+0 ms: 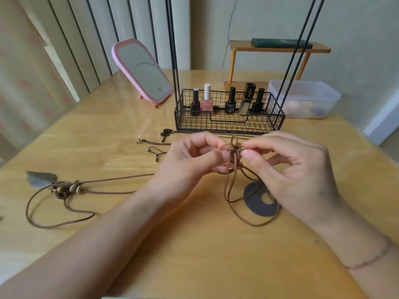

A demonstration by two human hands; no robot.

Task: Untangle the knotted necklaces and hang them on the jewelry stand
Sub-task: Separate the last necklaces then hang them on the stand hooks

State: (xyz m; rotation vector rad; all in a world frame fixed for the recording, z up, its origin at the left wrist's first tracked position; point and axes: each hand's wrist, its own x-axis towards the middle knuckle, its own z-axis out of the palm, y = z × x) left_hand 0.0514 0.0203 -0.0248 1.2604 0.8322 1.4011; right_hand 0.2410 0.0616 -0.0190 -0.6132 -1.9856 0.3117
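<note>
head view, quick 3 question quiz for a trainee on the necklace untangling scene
1. True or false: both hands pinch the knot in the brown cord.
2. Which pendant lies under the right hand? A) the dark ring pendant B) the leaf pendant C) a glass bead
3. Fill in: the nail polish bottles stand in the wire ____ of the jewelry stand.

Key
1. True: the left hand and right hand both pinch it.
2. A
3. basket
</note>
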